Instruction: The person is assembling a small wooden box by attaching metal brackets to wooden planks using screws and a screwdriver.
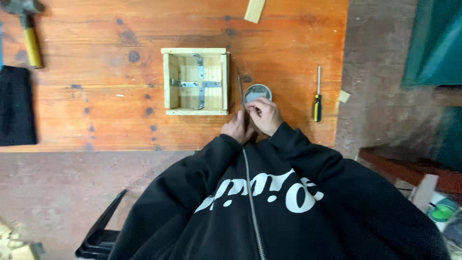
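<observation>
A small round tin (257,92) with a grey-blue labelled lid sits on the wooden table (96,120), just right of the wooden box (196,81). The right hand (265,115) touches its near edge.

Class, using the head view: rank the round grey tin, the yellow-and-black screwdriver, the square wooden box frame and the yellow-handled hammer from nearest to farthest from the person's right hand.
From the right hand:
1. Round grey tin, touching the fingertips.
2. Yellow-and-black screwdriver, to its right.
3. Square wooden box frame, to its left; nearly level with the screwdriver, so hard to call.
4. Yellow-handled hammer, far top-left corner.
</observation>
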